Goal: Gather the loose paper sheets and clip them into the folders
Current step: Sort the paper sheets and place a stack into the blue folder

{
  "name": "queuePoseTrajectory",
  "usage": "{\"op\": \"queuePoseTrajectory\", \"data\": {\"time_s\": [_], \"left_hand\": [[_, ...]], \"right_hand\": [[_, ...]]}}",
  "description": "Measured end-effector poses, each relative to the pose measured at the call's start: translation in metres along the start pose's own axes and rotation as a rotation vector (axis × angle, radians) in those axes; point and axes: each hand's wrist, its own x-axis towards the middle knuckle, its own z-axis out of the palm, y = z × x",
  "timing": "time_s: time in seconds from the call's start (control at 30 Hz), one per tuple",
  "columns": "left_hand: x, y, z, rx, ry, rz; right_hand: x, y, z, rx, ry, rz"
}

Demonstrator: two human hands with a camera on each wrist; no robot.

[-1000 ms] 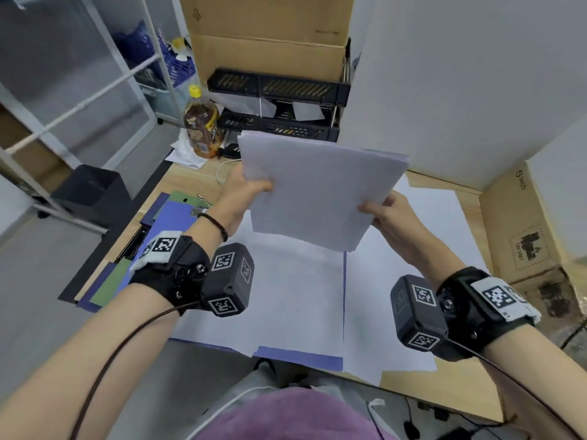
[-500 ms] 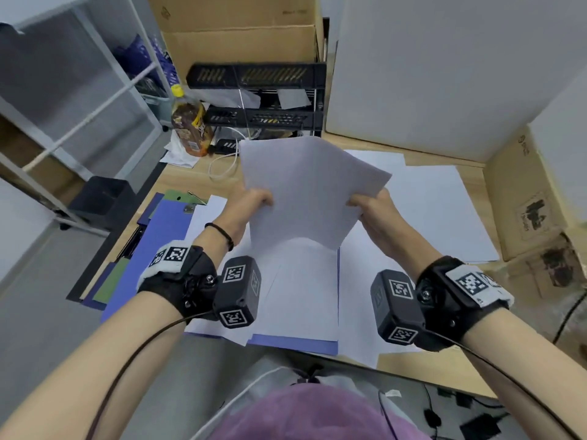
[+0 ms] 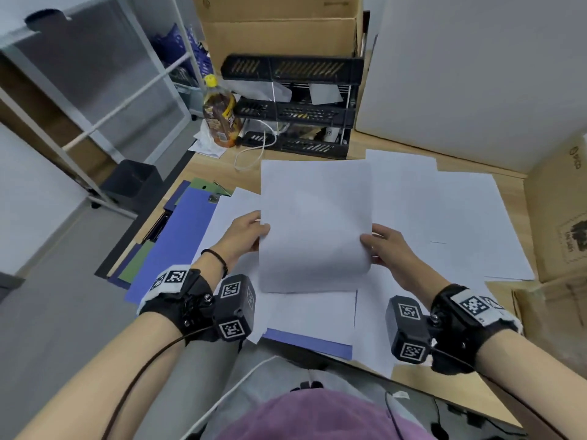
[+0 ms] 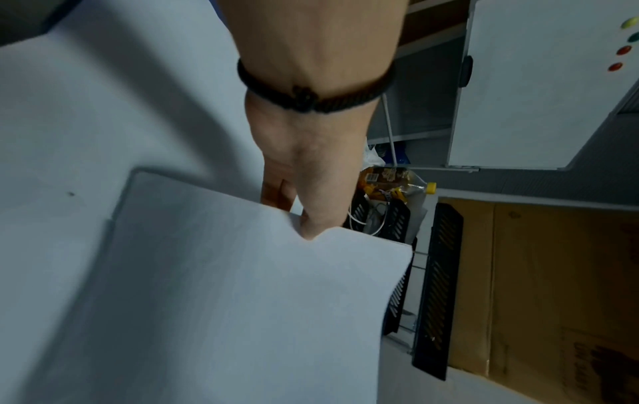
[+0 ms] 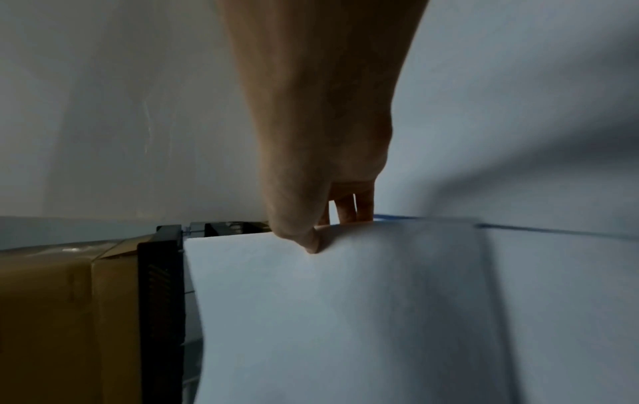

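Observation:
I hold a squared stack of white paper sheets (image 3: 314,227) (image 4: 242,300) (image 5: 345,314) upright over the desk, its lower edge on the papers below. My left hand (image 3: 251,233) (image 4: 307,218) pinches the stack's left edge, thumb in front and fingers behind. My right hand (image 3: 381,246) (image 5: 311,235) pinches the right edge the same way. Beneath lies an open blue folder (image 3: 308,341) covered with white sheets. More loose sheets (image 3: 460,217) spread to the right. A blue clipboard folder (image 3: 178,236) with a metal clip lies on the left, over a green one (image 3: 136,265).
A black stacked letter tray (image 3: 295,106) stands at the back of the wooden desk (image 3: 413,373), with a drink bottle (image 3: 220,119) and a white cable (image 3: 254,150) to its left. Cardboard boxes (image 3: 559,217) sit at the right edge and behind the tray.
The tilted, fanned sheets have been turned straight, squared into one stack and lowered toward the desk. Both hands kept hold of the edges and came closer to me.

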Motion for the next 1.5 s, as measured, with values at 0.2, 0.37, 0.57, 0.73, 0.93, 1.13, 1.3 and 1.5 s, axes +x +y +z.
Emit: {"op": "queuePoseTrajectory", "data": {"time_s": [0.2, 0.37, 0.57, 0.73, 0.93, 1.13, 1.3, 1.5], "left_hand": [[0.019, 0.014, -0.041, -0.033, 0.203, 0.081], [0.034, -0.013, -0.09, 0.093, 0.217, -0.018], [0.058, -0.066, -0.13, 0.192, 0.22, -0.182], [0.079, -0.082, -0.137, 0.17, 0.126, -0.205], [0.099, -0.083, -0.141, 0.091, 0.052, -0.219], [0.091, -0.077, -0.122, 0.096, -0.05, -0.206], [0.076, -0.07, -0.095, 0.136, -0.059, -0.194], [0.051, -0.04, -0.041, 0.026, -0.005, -0.137]], "right_hand": [[0.027, -0.041, 0.044, 0.027, -0.033, -0.033], [0.043, -0.024, 0.09, -0.062, -0.103, 0.132], [0.046, 0.018, 0.131, -0.028, -0.025, 0.441], [0.054, 0.017, 0.157, 0.017, 0.029, 0.512], [0.067, 0.029, 0.183, 0.041, 0.183, 0.542], [0.069, 0.043, 0.191, 0.109, 0.245, 0.573], [0.057, 0.037, 0.179, 0.09, 0.03, 0.496], [0.032, 0.021, 0.116, 0.072, -0.008, 0.331]]}}
